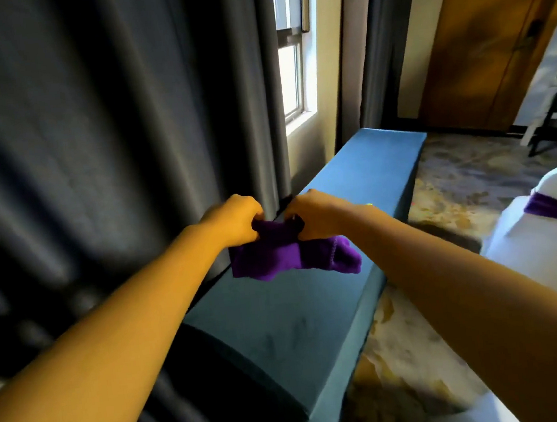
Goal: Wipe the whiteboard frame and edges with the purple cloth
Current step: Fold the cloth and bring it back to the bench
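The purple cloth (292, 255) hangs between my two hands above a long teal bench. My left hand (237, 220) grips the cloth's upper left edge with closed fingers. Just to its right, my right hand (315, 213) pinches the upper right edge. The cloth droops below both fists, bunched at its right end. No whiteboard is in view.
The teal upholstered bench (315, 310) runs from near me toward a window (293, 71). Dark grey curtains (106, 125) fill the left side. A white-covered chair with a purple sash (546, 217) stands at the right. A wooden door (492, 33) is at the back right, over patterned carpet.
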Demonstrator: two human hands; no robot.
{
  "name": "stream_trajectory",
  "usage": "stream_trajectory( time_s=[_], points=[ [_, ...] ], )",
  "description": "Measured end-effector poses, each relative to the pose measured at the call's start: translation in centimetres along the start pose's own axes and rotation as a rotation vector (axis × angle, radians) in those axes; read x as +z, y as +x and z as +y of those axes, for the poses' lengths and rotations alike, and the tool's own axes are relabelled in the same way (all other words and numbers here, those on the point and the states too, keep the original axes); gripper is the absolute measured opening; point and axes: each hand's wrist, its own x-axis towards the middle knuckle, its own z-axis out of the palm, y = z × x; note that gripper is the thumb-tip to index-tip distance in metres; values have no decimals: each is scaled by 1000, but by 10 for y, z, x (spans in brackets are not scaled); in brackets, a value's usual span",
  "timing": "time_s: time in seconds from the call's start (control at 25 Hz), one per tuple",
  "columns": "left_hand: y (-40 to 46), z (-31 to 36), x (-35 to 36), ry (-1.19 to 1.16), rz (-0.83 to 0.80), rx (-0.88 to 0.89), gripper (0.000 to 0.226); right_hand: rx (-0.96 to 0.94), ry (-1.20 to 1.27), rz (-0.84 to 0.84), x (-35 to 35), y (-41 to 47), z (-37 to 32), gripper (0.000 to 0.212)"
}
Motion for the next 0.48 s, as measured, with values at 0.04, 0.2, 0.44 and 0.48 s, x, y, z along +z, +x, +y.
stream_trajectory(
  time_s=[0.04, 0.2, 0.44, 0.48],
  points=[
    [7, -3, 17, -12, -28, -17, 23, -1, 22, -31, 16, 8, 5, 36],
    [30, -10, 74, -60, -87, -75, 25, -38, 56, -113, 73, 35, 24, 36],
    [55, -20, 149, -67, -126, -206, 25, -127, 71, -200, 144, 71, 47, 33],
    [58, -21, 160, -72, -133, -218, 24, -140, 78, -216, 155, 75, 49, 31]
  ],
)
